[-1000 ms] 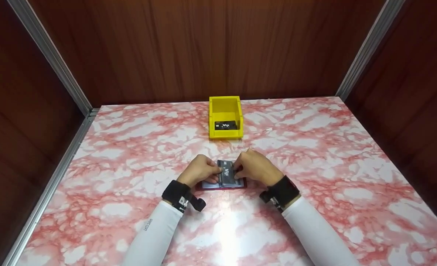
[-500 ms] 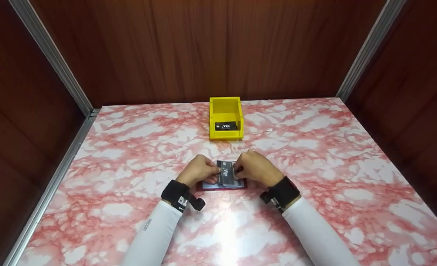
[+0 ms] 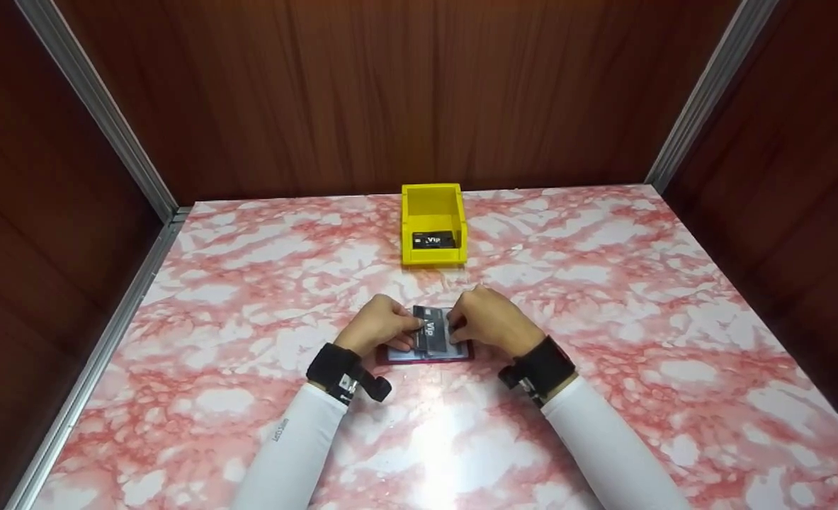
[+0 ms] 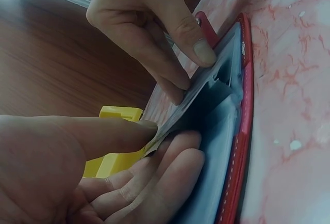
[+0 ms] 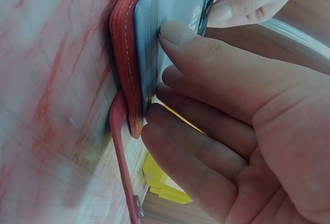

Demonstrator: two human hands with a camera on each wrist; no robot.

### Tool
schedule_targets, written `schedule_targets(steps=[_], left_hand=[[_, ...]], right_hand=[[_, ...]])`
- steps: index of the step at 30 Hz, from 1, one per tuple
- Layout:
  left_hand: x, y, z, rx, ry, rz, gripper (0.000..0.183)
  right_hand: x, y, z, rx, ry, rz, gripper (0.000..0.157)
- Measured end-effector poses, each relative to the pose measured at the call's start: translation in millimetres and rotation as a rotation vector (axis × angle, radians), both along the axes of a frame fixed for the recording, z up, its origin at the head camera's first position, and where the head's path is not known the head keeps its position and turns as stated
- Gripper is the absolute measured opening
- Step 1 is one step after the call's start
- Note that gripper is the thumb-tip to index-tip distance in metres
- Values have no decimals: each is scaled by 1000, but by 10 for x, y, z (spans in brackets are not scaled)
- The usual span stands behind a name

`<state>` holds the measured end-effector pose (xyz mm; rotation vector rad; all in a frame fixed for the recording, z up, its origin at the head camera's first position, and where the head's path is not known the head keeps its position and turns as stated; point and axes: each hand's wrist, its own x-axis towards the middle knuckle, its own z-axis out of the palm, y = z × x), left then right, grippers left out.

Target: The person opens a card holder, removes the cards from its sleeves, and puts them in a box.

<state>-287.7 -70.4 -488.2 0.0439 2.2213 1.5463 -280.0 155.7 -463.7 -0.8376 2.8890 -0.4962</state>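
A red stitched card holder point(image 3: 429, 360) lies spread on the table, its clear plastic sleeves point(image 4: 209, 146) showing. My left hand point(image 3: 378, 327) pinches the left side of a black "Vip" card point(image 3: 433, 333), thumb on top and fingers beneath. The card slants over the holder, its right part at a clear sleeve. At the right, my right hand point(image 3: 493, 322) pinches the sleeve's edge, thumb on its face in the right wrist view and fingers behind. A red strap point(image 5: 119, 136) with a metal snap hangs out from the holder's cover.
Beyond the hands stands a yellow bin point(image 3: 434, 259) with another black "Vip" card point(image 3: 433, 241) inside. The marbled red-and-white table point(image 3: 248, 297) is bounded by brown wood-grain panels point(image 3: 404, 99) at the back and sides.
My left hand and the card have shifted slightly left, and more of the sleeve shows beside the card. The right hand stays in place.
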Motion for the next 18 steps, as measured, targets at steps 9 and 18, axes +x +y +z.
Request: schedule_targets(steps=[9, 18], left_hand=[[42, 40, -8, 20, 38, 30, 22], [50, 106, -22, 40, 33, 20, 22]], right_hand=[[0, -9, 2, 1, 0, 1, 21], [3, -12, -13, 11, 29, 11, 18]])
